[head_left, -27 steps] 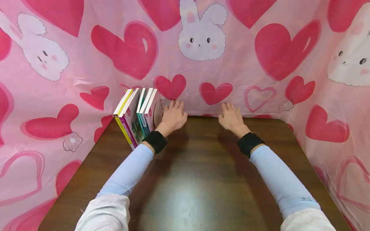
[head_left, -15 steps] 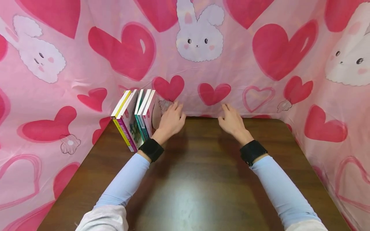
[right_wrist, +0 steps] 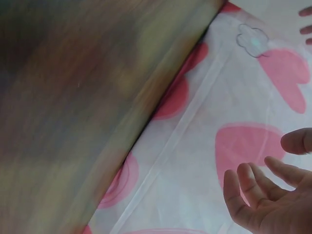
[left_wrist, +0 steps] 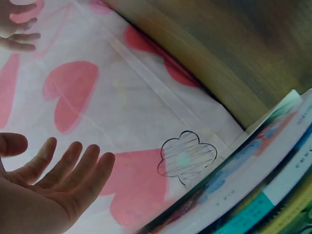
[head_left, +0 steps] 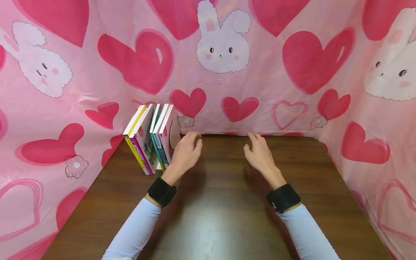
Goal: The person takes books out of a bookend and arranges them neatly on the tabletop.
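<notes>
Light is bright and even, falling from above. A pale glare patch sits on the table [head_left: 208, 224] near the bottom edge, and soft shadows lie beside both arms. The head view is sharp but bends outward at its edges, curving the cloth [head_left: 292, 72]. The right wrist view smears the table [right_wrist: 73, 97] with blur. The left wrist view shows the books [left_wrist: 253, 195] soft and close.
</notes>
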The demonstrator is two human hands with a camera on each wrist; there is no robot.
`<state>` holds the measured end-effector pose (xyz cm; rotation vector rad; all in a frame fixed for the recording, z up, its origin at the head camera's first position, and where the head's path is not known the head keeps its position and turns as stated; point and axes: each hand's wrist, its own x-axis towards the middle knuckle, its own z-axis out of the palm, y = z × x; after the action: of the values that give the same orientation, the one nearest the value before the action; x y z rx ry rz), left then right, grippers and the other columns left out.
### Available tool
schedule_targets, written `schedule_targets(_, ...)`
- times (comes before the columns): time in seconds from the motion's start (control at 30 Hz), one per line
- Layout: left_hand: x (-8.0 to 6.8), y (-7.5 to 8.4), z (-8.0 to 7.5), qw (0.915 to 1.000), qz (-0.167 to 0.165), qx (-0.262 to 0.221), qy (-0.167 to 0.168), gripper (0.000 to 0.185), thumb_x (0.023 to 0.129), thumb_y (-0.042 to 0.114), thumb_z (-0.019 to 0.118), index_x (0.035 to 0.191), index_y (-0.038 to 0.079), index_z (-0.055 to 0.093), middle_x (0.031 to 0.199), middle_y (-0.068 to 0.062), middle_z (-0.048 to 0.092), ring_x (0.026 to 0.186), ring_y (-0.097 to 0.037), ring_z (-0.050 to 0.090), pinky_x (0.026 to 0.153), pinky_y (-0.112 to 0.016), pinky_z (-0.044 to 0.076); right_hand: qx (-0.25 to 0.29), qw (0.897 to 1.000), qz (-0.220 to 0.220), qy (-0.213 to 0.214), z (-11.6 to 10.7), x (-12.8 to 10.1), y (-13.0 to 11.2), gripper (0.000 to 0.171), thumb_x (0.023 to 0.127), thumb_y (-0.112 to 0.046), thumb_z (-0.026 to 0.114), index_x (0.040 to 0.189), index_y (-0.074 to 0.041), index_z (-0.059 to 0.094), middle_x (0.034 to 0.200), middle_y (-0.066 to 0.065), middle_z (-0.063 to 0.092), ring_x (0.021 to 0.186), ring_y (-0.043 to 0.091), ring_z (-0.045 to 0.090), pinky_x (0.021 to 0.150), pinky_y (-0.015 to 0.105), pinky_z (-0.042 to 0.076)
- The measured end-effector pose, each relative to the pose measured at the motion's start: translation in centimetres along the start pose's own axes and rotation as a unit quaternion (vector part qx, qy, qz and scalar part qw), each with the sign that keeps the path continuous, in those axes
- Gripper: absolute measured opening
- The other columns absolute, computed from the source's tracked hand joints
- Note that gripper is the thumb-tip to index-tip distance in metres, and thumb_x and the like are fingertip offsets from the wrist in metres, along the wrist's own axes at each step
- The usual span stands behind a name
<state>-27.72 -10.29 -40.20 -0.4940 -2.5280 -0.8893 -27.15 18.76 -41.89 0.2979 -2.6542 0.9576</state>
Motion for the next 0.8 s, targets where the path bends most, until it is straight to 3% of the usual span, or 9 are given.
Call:
schedule_targets(0.07, -0.6, 0.1, -0.2, 1.0, 0.003, -0.006, 0.007, 0.023, 0.107, 0.02, 0.053, 0.118, 0.007, 0.068, 0.124, -0.011, 0.068, 0.114, -0.03, 0.065, 0.099, -0.048, 0.052, 0.007, 1.0, 0.01, -0.001, -0.1, -0.7, -0.2, 0.053, 0.104, -0.021, 0.052, 0.155, -0.006, 0.049, 0.151, 0.021, 0.05, 0.135, 0.039, 0.046, 0.106, 0.062, 0.043)
schedule_targets(0.2, -1.8, 0.3, -0.6, 0.9997, 0.003, -0.023, 0.008, 0.024, 0.107, 0.02, 0.054, 0.12, 0.006, 0.069, 0.122, -0.01, 0.069, 0.113, -0.029, 0.066, 0.099, -0.048, 0.053, 0.018, 1.0, 0.017, 0.01, -0.4, -2.1, -0.6, 0.05, 0.104, -0.021, 0.054, 0.152, -0.007, 0.052, 0.14, 0.017, 0.057, 0.108, 0.034, 0.056, 0.091, 0.055, 0.049)
schedule_targets(0.3, -2.7, 0.3, -1.0, 0.9995, -0.005, -0.029, 0.01, 0.025, 0.107, 0.021, 0.054, 0.12, 0.006, 0.069, 0.123, -0.01, 0.069, 0.114, -0.028, 0.066, 0.1, -0.047, 0.053, 0.025, 1.0, 0.007, 0.017, -0.6, -2.8, -1.0, 0.046, 0.104, -0.018, 0.055, 0.148, -0.006, 0.056, 0.128, 0.016, 0.062, 0.089, 0.029, 0.055, 0.078, 0.046, 0.046)
schedule_targets(0.5, -4.3, 0.5, -1.6, 0.9988, -0.009, -0.043, 0.023, 0.025, 0.107, 0.02, 0.056, 0.121, 0.006, 0.07, 0.124, -0.01, 0.069, 0.116, -0.028, 0.065, 0.101, -0.049, 0.052, 0.036, 0.999, -0.006, 0.031, -1.0, -3.9, -1.7, 0.042, 0.102, -0.013, 0.056, 0.143, -0.002, 0.06, 0.119, 0.015, 0.065, 0.089, 0.027, 0.057, 0.073, 0.041, 0.047)
schedule_targets(0.8, -6.5, 0.2, -2.1, 0.9974, -0.015, -0.059, 0.039, 0.024, 0.106, 0.019, 0.058, 0.121, 0.005, 0.071, 0.122, -0.01, 0.07, 0.113, -0.029, 0.067, 0.1, -0.051, 0.054, 0.033, 0.999, 0.003, 0.042, -0.9, -5.2, -2.2, 0.04, 0.102, -0.013, 0.057, 0.141, -0.004, 0.062, 0.117, 0.01, 0.066, 0.091, 0.024, 0.059, 0.074, 0.041, 0.048)
